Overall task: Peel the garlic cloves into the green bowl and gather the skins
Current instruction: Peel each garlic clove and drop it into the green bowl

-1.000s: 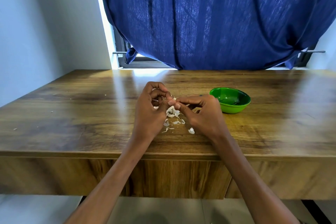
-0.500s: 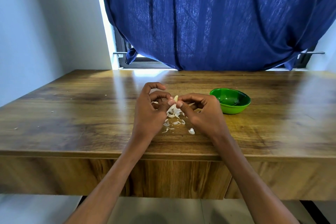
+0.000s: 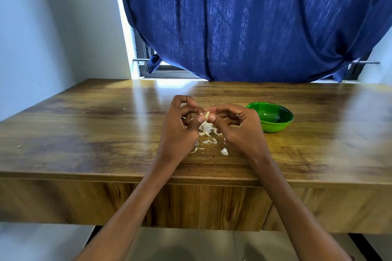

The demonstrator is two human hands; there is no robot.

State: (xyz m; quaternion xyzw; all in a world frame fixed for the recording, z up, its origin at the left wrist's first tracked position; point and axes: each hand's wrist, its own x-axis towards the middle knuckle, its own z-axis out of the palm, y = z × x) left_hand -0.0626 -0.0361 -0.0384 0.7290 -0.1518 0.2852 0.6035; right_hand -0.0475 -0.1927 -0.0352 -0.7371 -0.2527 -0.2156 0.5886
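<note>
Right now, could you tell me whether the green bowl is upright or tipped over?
Upright. The bowl sits on its base on the table with its rim up, its open mouth showing right of the right hand.

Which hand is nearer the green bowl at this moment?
The right hand. It pinches a garlic clove just left of the green bowl, knuckles close to its rim but apart from it. The left hand sits farther left, beyond the clove.

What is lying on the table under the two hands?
Loose white garlic skins lie on the table below the left hand and right hand, which pinch a garlic clove. Anything directly beneath the palms is covered.
</note>
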